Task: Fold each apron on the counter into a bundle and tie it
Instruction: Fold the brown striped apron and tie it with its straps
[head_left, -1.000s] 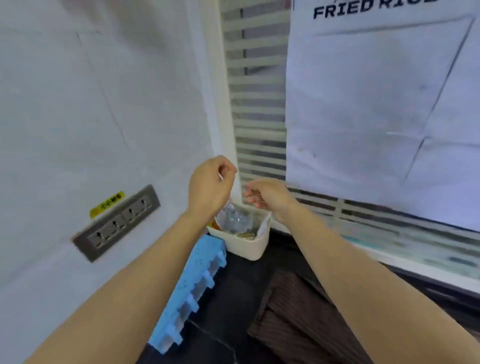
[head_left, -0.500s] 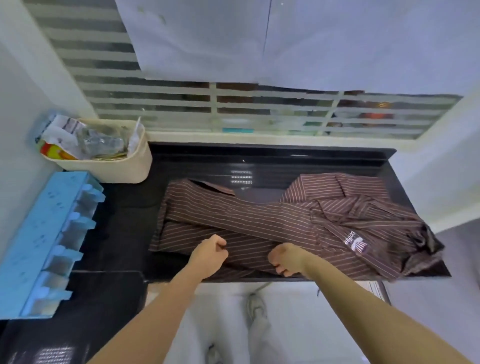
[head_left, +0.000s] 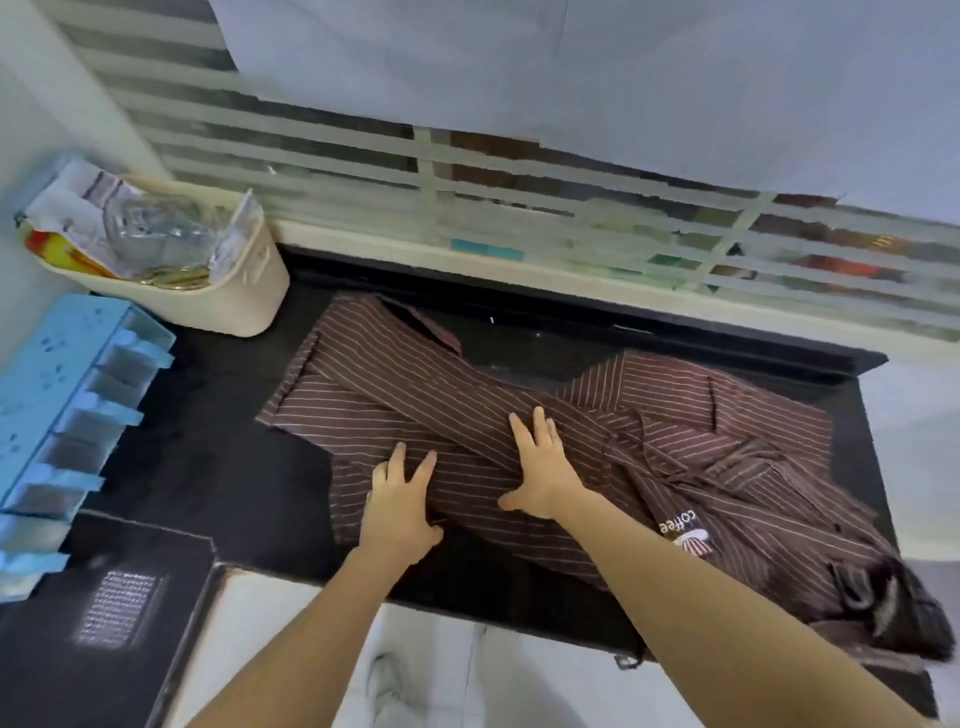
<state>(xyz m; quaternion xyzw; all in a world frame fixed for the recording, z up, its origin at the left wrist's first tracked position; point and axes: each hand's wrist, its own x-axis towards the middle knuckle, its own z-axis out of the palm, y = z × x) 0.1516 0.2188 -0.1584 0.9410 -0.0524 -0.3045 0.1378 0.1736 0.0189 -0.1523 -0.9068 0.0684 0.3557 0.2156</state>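
Note:
A brown apron (head_left: 395, 395) with thin pale stripes lies spread across the black counter (head_left: 208, 457), its left part folded into a long band. Its right part is crumpled, with a white "coffee" logo (head_left: 685, 530) and loose ties, and droops over the counter's right front corner. My left hand (head_left: 402, 504) lies flat on the apron near the front edge, fingers straight and spread. My right hand (head_left: 540, 462) presses flat on the folded band just to the right of it, fingers straight.
A cream bin (head_left: 223, 291) full of wrappers and clear plastic stands at the back left. A light blue plastic rack (head_left: 67, 415) leans at the far left. Behind the counter runs a striped window (head_left: 467, 197). The floor (head_left: 322, 623) shows below the front edge.
My view dropped from the wall and bin to the counter. Both hands came down from above the bin, were curled near the apron's front edge, and now lie flat on it.

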